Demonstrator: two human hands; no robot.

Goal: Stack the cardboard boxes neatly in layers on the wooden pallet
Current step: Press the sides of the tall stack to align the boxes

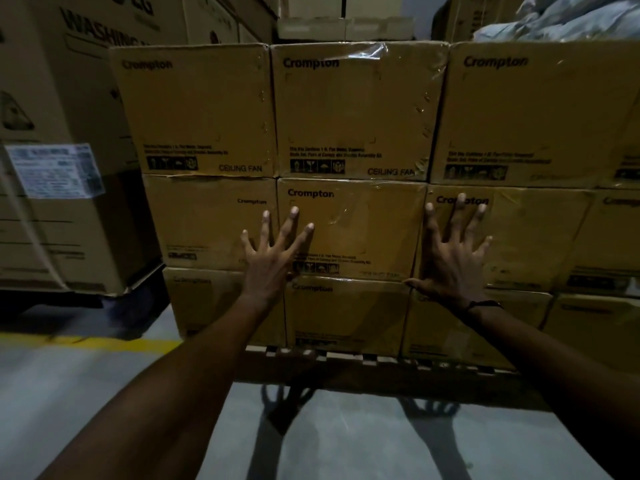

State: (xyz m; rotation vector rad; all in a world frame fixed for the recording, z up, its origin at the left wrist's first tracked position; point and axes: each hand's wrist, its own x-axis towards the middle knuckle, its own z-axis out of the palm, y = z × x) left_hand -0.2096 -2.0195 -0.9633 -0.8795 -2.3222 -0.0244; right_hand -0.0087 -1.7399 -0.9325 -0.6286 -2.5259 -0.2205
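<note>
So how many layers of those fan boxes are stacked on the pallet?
3 layers: bottom on the pallet, middle behind both spread hands, top. Boxes further back may be hidden.

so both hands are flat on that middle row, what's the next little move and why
Probably a gentle push inward with both palms. The left hand and right hand are spread open on either side of the middle box, and its face seems to sit slightly proud of the box to its left. Squaring it should keep the layers on the wooden pallet neat.

Dim warehouse, grey concrete floor [86, 393], yellow floor line [104, 342]
</note>
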